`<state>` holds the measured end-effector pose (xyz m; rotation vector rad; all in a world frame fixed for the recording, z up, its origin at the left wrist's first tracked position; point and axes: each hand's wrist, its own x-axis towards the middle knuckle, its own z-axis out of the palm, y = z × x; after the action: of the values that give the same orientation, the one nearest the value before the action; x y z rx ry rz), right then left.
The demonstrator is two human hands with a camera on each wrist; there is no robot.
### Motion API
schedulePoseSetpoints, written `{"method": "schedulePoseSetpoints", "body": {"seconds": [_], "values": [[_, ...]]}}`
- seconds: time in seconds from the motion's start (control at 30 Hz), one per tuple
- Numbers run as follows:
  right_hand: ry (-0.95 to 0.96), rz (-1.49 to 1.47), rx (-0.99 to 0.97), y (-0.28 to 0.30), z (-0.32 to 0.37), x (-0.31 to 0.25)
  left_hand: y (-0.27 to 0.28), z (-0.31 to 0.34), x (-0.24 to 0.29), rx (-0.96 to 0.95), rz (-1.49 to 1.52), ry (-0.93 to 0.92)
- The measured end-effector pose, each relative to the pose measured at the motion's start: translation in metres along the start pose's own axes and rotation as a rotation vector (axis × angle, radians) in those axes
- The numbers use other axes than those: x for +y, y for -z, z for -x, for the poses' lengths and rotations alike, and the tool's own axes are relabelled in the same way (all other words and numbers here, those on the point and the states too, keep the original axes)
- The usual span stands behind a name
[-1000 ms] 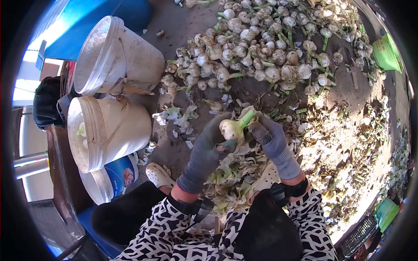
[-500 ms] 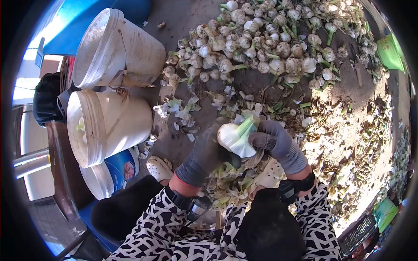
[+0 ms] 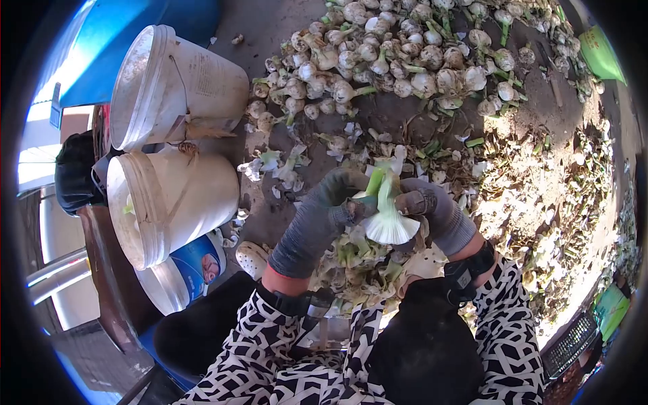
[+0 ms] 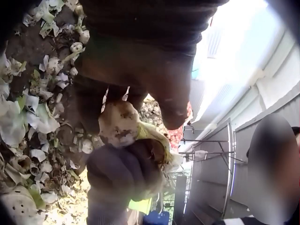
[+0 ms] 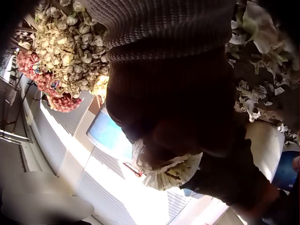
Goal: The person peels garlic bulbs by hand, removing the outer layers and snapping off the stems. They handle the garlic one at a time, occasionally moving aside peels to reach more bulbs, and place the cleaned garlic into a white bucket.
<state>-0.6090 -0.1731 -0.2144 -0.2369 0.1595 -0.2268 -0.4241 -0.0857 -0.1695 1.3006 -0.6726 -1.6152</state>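
Note:
Both hands wear grey gloves and work together on one garlic bulb in front of the lap. My left hand [image 3: 331,209] grips the bulb, mostly hidden by the fingers in the head view, with its green stem [image 3: 373,182] pointing up. In the left wrist view the dirty whitish garlic bulb [image 4: 119,123] shows between the gloves. My right hand [image 3: 437,208] pinches a white, fan-shaped layer of garlic skin [image 3: 393,226], spread out beside the stem. The right wrist view shows this pleated skin [image 5: 173,173] below the dark glove.
A big pile of garlic bulbs [image 3: 405,61] lies ahead. Two white buckets [image 3: 202,202] stand left, the nearer with pale pieces inside, beside a blue-labelled bucket [image 3: 169,287]. Peelings [image 3: 364,263] cover the ground below the hands and to the right. A green container [image 3: 601,54] is far right.
The bulb has been turned from lying sideways to stem up. A white skin layer now fans out by the right hand, apart from the green stem.

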Motion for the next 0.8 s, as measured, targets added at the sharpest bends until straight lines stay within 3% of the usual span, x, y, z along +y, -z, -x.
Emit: {"method": "schedulePoseSetpoints", "body": {"seconds": [0.1, 0.23, 0.3, 0.33, 0.4, 0.47, 0.53, 0.6, 0.63, 0.67, 0.7, 0.73, 0.77, 0.8], "values": [[0.014, 0.175, 0.07, 0.006, 0.01, -0.003, 0.007, -0.007, -0.003, -0.112, 0.015, 0.161], [0.154, 0.082, 0.179, 0.012, 0.035, -0.006, 0.006, -0.006, -0.006, -0.15, 0.049, 0.154], [0.277, 0.189, 0.344, 0.033, 0.054, -0.009, -0.004, -0.001, -0.002, -0.083, 0.301, -0.025], [0.325, 0.23, 0.464, 0.033, 0.061, -0.01, -0.004, 0.0, -0.003, -0.085, 0.295, -0.026], [0.393, 0.069, 0.465, 0.047, 0.077, -0.006, -0.002, 0.001, -0.004, -0.156, 0.421, -0.131], [0.368, -0.02, 0.41, 0.086, 0.091, 0.003, 0.002, 0.002, -0.003, -0.15, 0.423, -0.113], [-0.347, 0.974, 0.468, 0.097, 0.091, 0.011, 0.003, -0.001, 0.0, -0.193, 0.567, -0.184], [-0.893, 1.899, 0.092, 0.067, 0.07, 0.029, 0.004, -0.008, -0.004, -0.217, 0.576, -0.253], [-1.055, 1.993, 0.13, 0.057, 0.062, 0.026, 0.004, -0.009, -0.006, -0.07, 0.683, -0.195], [-0.722, 2.051, 0.278, 0.051, 0.058, 0.022, 0.005, -0.007, -0.007, 0.086, 0.788, -0.13], [-0.386, 2.07, 0.425, 0.041, 0.052, 0.013, 0.005, -0.005, -0.008, 0.108, 0.264, -0.22], [-0.282, 1.844, 0.43, 0.027, 0.041, -0.001, 0.008, -0.006, -0.012, 0.106, 0.264, -0.221], [-0.183, 1.618, 0.432, 0.009, 0.024, -0.012, 0.013, -0.007, -0.019, 0.101, 0.496, -0.191], [-0.047, 1.672, 0.386, 0.002, 0.009, -0.008, 0.015, -0.008, -0.023, 0.093, 0.728, -0.157]]}}
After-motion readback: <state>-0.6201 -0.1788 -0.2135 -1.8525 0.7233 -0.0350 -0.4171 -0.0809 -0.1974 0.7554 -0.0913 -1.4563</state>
